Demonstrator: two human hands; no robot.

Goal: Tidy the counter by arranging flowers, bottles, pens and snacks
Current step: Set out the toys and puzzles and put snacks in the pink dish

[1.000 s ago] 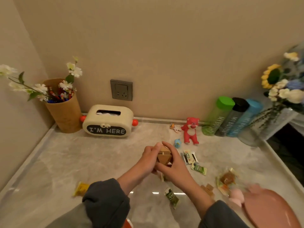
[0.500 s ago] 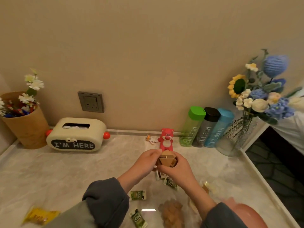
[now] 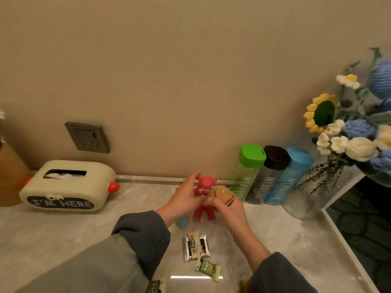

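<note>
While the right hand (image 3: 229, 212) grips a tan packet (image 3: 222, 194) with fingers curled round it, the left hand (image 3: 186, 197) is loose with fingers straight. It sits at 9 o'clock of the packet and overlaps a red bear figure (image 3: 206, 185). Contact with the bear: cannot tell.

Packet is held above the counter (image 3: 63, 229), just in front of the bear. Long axis runs roughly 10-to-4, low end toward the green bottle's base. Print on it unreadable.

Readable text:
- Three upright bottles at 2-3 o'clock of the hands, against the wall, side by side and touching: green bottle (image 3: 247, 172), black-capped bottle (image 3: 269, 176), blue bottle (image 3: 291, 178). Each has "MY BOTTLE" running along its long axis.
- Tissue box (image 3: 67, 185) at 9 o'clock: "I'M HERE" on the dark front panel.

Silver-and-dark sachets (image 3: 196, 247) lie overlapped at 6 o'clock of the hands. A green wrapper (image 3: 208, 269) sits just below them, long axis about 10-to-4. Print on both too small to read.

Glass vase (image 3: 313, 187) stands at 3 o'clock of the blue bottle and holds crocheted flowers (image 3: 342, 127).
</note>
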